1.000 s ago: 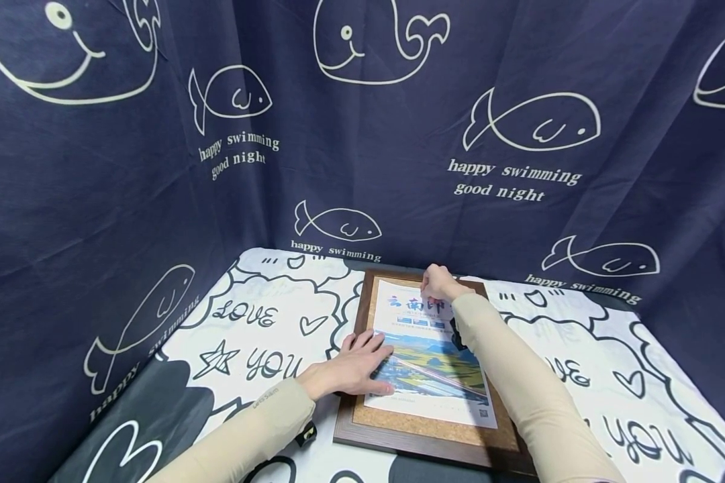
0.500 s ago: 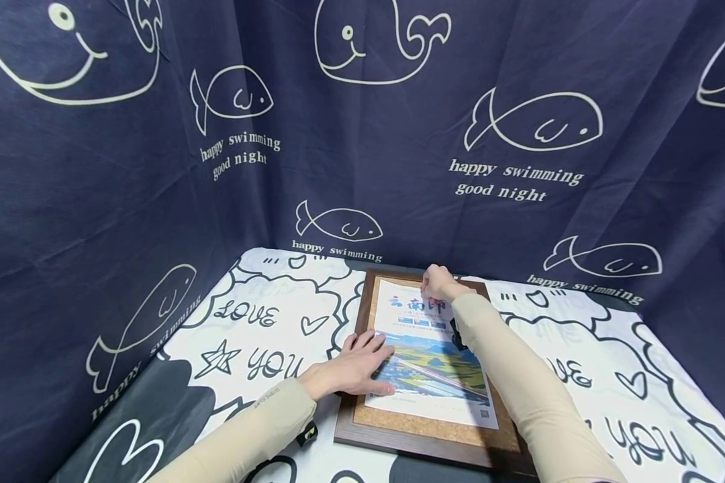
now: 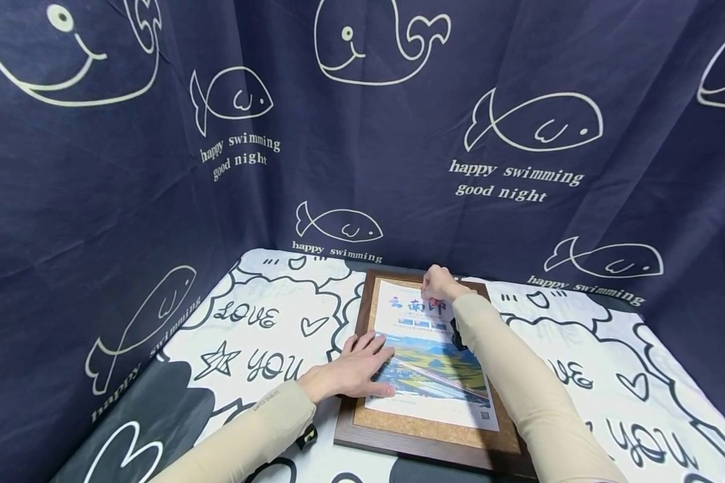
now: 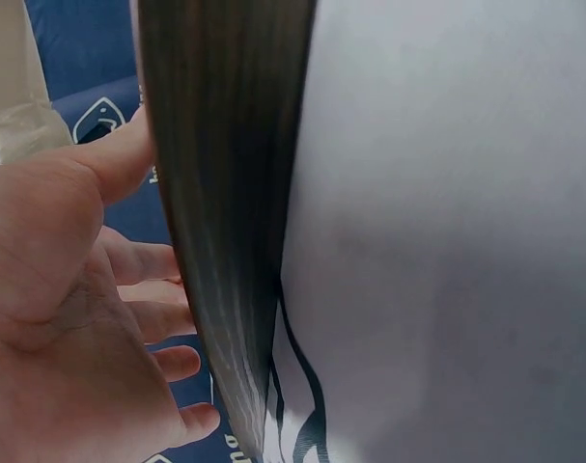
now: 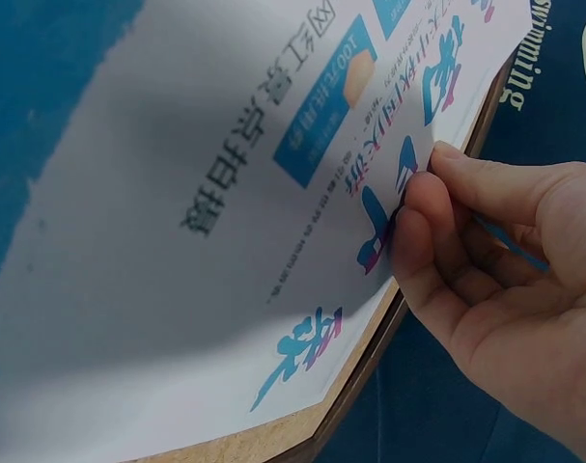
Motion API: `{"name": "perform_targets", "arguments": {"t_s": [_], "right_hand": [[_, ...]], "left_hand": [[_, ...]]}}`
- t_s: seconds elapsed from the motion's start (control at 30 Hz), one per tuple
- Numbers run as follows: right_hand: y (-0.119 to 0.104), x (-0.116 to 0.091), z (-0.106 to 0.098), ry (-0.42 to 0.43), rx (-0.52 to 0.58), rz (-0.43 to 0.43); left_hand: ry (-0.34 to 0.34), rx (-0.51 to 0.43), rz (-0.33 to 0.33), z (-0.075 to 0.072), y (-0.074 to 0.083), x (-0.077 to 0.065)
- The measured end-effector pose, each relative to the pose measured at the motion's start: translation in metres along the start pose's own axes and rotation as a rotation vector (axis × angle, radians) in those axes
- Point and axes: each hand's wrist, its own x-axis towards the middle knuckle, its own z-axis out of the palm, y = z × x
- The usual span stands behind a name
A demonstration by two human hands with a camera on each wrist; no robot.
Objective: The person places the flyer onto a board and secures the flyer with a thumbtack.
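A poster [image 3: 438, 355] with blue lettering and a painted landscape lies on a cork board [image 3: 423, 426] with a dark wooden frame [image 3: 411, 452]. My left hand [image 3: 355, 367] rests spread over the frame's left edge, its fingers reaching onto the poster. In the left wrist view, the left hand [image 4: 61, 309] is beside the frame's side [image 4: 225, 164]. My right hand [image 3: 444, 285] is at the top of the poster. Seen from the right wrist, the right hand [image 5: 505, 260] has its thumb and curled fingers together against the lettering. Whatever may be between those fingertips is hidden.
Under the board is a black-and-white patterned cloth [image 3: 248, 308] on the table. Dark blue curtains [image 3: 362, 147] with fish and whale drawings stand behind and to the sides. The right forearm [image 3: 525, 382] crosses over the board's right part.
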Motion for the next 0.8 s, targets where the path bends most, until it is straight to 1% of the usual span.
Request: {"name": "perform_targets", "arguments": {"t_s": [0.13,0.37,0.63,0.8], "right_hand": [[-0.0007,0.0000,-0.0011,0.004,0.015,0.012],[0.0009,-0.0047,-0.0007,-0.010,0.009,-0.007],[0.0027,-0.0055,-0.0011,0.013,0.013,-0.042],[0.0016,-0.0050,-0.0009,0.011,0.004,-0.037]], "left_hand": [[0.007,0.005,0.005,-0.0010,0.0004,-0.0001],[0.001,0.000,0.008,-0.0003,0.0020,-0.0022],[0.004,0.000,0.009,-0.0017,0.0024,-0.0035],[0.001,0.002,0.005,-0.0021,0.0026,-0.0027]]}}
